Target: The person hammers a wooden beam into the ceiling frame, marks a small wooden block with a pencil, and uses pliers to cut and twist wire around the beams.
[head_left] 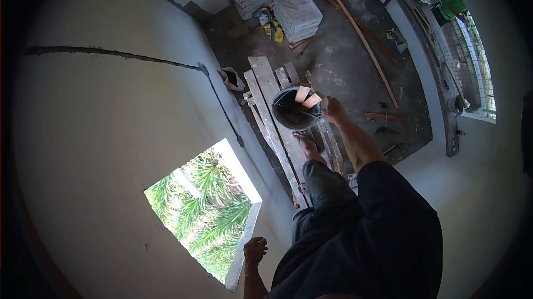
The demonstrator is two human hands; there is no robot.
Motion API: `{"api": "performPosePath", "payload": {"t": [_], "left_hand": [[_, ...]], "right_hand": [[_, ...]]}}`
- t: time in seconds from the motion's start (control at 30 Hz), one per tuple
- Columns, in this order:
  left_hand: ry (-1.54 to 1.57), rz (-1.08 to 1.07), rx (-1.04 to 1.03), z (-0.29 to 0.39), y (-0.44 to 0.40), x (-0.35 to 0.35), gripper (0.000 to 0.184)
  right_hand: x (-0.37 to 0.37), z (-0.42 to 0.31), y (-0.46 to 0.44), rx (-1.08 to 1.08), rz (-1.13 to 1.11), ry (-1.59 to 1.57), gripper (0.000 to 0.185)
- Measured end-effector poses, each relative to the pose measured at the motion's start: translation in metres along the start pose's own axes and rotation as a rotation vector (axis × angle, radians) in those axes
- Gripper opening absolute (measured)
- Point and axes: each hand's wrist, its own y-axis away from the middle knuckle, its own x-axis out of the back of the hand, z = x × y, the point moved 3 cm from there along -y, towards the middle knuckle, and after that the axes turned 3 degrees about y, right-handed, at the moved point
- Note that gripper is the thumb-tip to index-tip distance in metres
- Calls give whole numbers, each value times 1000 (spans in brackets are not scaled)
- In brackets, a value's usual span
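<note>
My right hand [334, 110] reaches forward, its fingers closed at the right rim of a dark bucket [283, 116]. Flat light wooden pieces [302, 94] and thin metal parts stick up inside the bucket; its lower contents are too dark to make out. Beneath it lie rough wooden planks [265, 74], where my sandalled foot [305, 142] also rests. Down at my side, my left hand [255, 250] hangs beside the window opening [242, 249]. Its fingers are loosely curled and a little apart, with nothing visible in them.
Stacked white bags [297, 13] lie on the floor beyond the planks. A long wooden strip [361, 35] crosses the floor. At the right, a person in green [452, 4] is behind a mesh-covered opening [472, 49]. A grooved wall [139, 93] stands at the left.
</note>
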Motion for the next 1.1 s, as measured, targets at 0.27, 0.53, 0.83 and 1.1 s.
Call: {"api": "performPosePath", "payload": {"t": [0.27, 0.53, 0.83, 1.1], "left_hand": [[60, -90, -85, 56, -65, -40, 33], [7, -107, 88, 37, -73, -56, 34], [205, -304, -40, 99, -63, -40, 47], [901, -532, -286, 306, 29, -20, 67]], "right_hand": [[-24, -58, -104, -75, 21, 124, 58], [-84, -38, -127, 174, -18, 19, 27], [56, -102, 5, 755, 304, 61, 11], [225, -238, 215, 1342, 334, -299, 30]]}}
